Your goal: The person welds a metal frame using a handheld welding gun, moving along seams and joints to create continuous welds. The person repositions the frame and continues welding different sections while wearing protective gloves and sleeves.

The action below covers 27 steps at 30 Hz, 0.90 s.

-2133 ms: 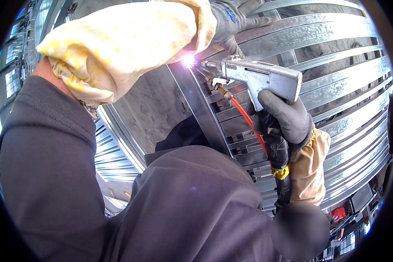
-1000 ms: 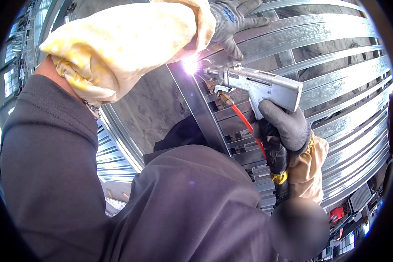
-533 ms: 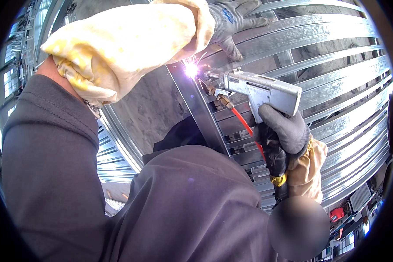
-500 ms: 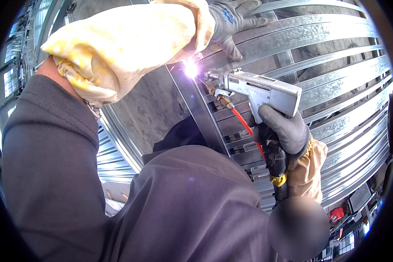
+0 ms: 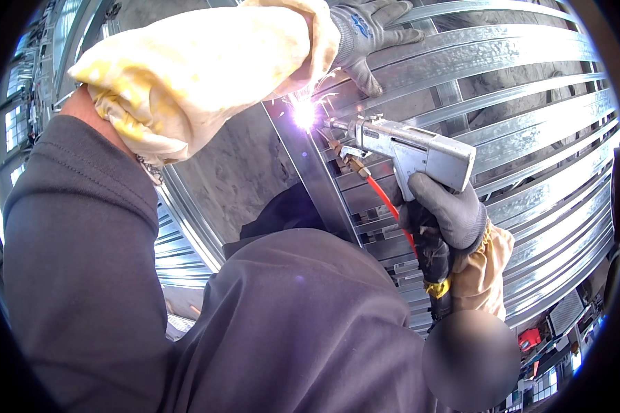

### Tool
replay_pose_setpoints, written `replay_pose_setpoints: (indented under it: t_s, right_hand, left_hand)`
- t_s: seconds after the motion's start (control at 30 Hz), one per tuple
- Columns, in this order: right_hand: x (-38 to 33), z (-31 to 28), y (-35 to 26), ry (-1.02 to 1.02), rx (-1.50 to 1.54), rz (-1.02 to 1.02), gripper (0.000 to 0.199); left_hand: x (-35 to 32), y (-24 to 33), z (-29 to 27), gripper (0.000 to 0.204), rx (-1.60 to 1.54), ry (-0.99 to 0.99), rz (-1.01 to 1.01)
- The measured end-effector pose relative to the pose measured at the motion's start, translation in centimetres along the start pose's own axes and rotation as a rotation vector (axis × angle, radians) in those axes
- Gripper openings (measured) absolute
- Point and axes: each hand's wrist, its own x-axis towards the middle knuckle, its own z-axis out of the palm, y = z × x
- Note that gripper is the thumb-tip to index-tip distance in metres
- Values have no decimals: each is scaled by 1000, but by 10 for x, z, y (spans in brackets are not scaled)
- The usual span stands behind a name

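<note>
sleeves: dark grey | left hand (image 5: pixel 368 38): grey knit glove, yellow leather cuff | right hand (image 5: pixel 451 213): grey glove, tan cuff

Welding gun (image 5: pixel 413 148): bare metal body, dull grey, smooth. Frame rails (image 5: pixel 503 62): galvanised steel, bright, mottled sheen. Right hand (image 5: pixel 448 213): grey knit glove, matt, tan leather cuff. Left hand (image 5: pixel 365 34): grey knit glove; pale yellow cloth sleeve cover (image 5: pixel 200 76), coarse, creased.

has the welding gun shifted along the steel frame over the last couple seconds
Yes, slightly. The welding gun in the right hand has edged up and left along the dark upright bar, its spark sitting higher.
</note>
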Motion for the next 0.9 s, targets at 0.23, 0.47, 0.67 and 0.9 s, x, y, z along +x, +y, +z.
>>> replay_pose_setpoints:
  t_s: [0.23, 0.47, 0.67, 0.9]
  right_hand:
    - [-4, 2, 1, 24, 4, 27, 40]
    - [-8, 0, 5, 24, -12, 31, 43]
    - [-10, -3, 8, 8, 16, 45, 45]
    - [-14, -3, 13, 24, 25, 35, 48]
  left_hand:
    - [0, 0, 0, 118, 0, -1, -1]
    - [-1, 1, -1, 117, -1, -4, -7]
    - [1, 2, -4, 116, 7, -13, -20]
    - [4, 5, -7, 115, 15, -30, -32]
